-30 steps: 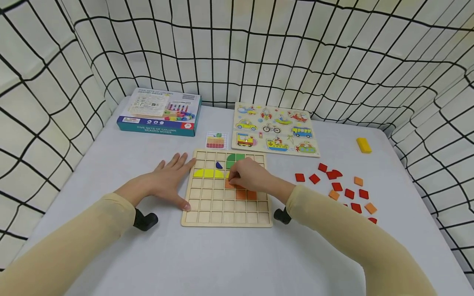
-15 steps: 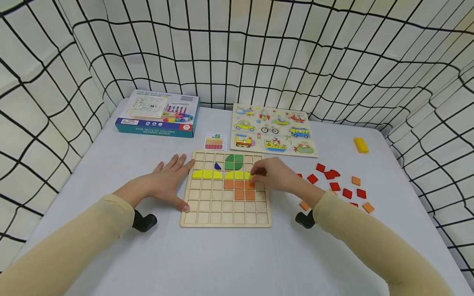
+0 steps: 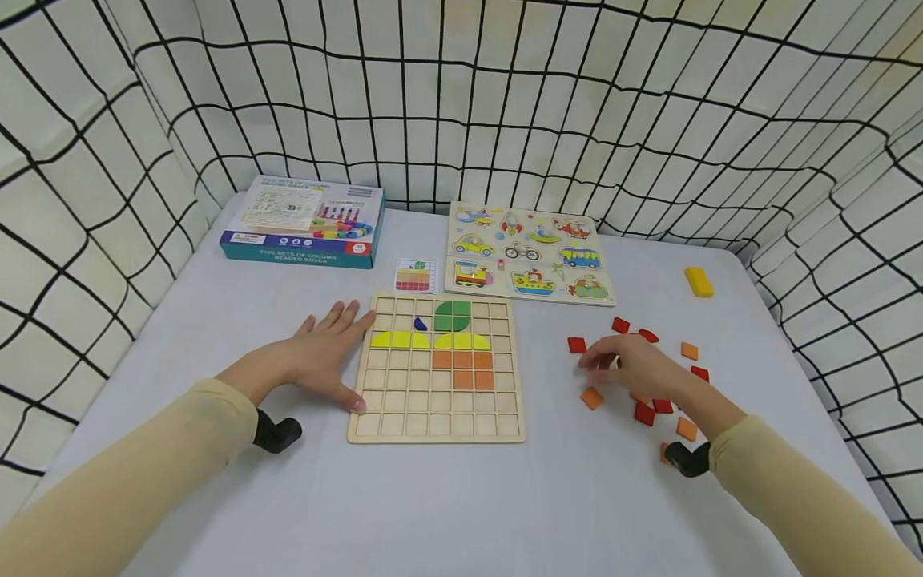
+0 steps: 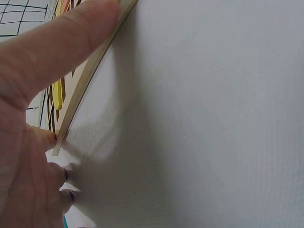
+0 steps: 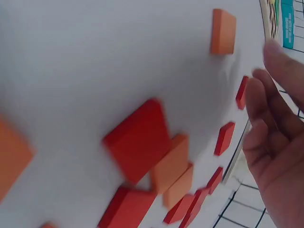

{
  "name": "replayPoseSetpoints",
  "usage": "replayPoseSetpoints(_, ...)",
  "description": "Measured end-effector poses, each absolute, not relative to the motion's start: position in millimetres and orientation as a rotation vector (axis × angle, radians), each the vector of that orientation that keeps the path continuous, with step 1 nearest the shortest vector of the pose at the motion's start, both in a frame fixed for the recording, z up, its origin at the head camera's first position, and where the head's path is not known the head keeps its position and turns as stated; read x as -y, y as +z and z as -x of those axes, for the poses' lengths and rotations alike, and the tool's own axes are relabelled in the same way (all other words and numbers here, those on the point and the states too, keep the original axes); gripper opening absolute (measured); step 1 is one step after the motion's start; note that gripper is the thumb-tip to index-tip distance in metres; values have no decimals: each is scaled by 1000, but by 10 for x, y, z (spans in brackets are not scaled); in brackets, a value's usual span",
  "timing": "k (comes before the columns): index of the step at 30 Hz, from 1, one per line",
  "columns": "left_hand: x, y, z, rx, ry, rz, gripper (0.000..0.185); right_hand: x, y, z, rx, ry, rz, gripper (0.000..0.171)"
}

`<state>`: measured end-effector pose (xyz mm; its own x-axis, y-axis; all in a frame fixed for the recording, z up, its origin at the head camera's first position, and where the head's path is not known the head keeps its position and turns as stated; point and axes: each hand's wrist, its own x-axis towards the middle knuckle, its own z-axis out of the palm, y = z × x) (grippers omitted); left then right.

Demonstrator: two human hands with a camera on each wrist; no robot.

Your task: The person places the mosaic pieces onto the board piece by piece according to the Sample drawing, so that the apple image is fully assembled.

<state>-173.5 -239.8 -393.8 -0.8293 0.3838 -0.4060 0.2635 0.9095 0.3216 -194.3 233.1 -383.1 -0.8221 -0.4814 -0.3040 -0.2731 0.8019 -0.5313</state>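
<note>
A wooden grid board [image 3: 411, 401] lies flat on the table, holding green, yellow, blue and orange pieces. My left hand [image 3: 317, 357] spreads its fingers at the board's left side; in the left wrist view its thumb [image 4: 71, 40] touches the wooden rim. Over the scattered tiles at the right hovers my right hand [image 3: 630, 369], fingers loosely bent. Nothing shows between its fingers [image 5: 259, 102] in the right wrist view. An orange tile [image 3: 592, 398] lies just below its fingertips in the head view, and a red tile [image 3: 577, 345] to their left. The hand hides part of the tile group.
A small pattern card [image 3: 415, 275] lies behind the grid board. Beside it is a vehicle picture puzzle [image 3: 530, 252]. A beaded-set box [image 3: 303, 220] stands at the back left, a yellow block [image 3: 699, 282] at the back right. Black netting [image 3: 461, 120] encloses the table.
My right hand has left the grid board and moved right, over the loose tiles. More orange tiles now show in the board, in two rows. The left hand stays at the board's edge.
</note>
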Motion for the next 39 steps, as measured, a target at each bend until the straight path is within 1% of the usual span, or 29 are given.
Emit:
replayPoseSetpoints(4, 2411, -3931, 1723, -2598, 348, -471, 144, -2438, -3883, 1859, -2474, -640, 613, 22)
replayPoseSetpoints(9, 2422, -3936, 1717, -2602, 347, -469, 143, -2402, -3939, 1834, -2469, -645, 622, 23)
replayPoseSetpoints(15, 2432, -3960, 1715, -2600, 355, -459, 144, -2324, -3945, 1846, -2451, -673, 559, 20)
replayPoseSetpoints(20, 2435, -3950, 1714, -2596, 354, -460, 144, -2198, -3928, 1909, -2429, -840, 487, 21)
replayPoseSetpoints(24, 2431, -3936, 1713, -2594, 358, -458, 144, -1943, -3911, 1968, -2394, -1024, 454, 21)
replayPoseSetpoints(30, 2427, -3939, 1716, -2604, 351, -463, 143, -1365, -3859, 2021, -2295, -1185, 400, 18)
replayPoseSetpoints(35, 2411, -3944, 1723, -2605, 354, -461, 143, -948, -3837, 2047, -2255, -1174, 387, 17)
replayPoseSetpoints(39, 2404, -3949, 1732, -2611, 345, -462, 142, -696, -3833, 2046, -2291, -1075, 412, 14)
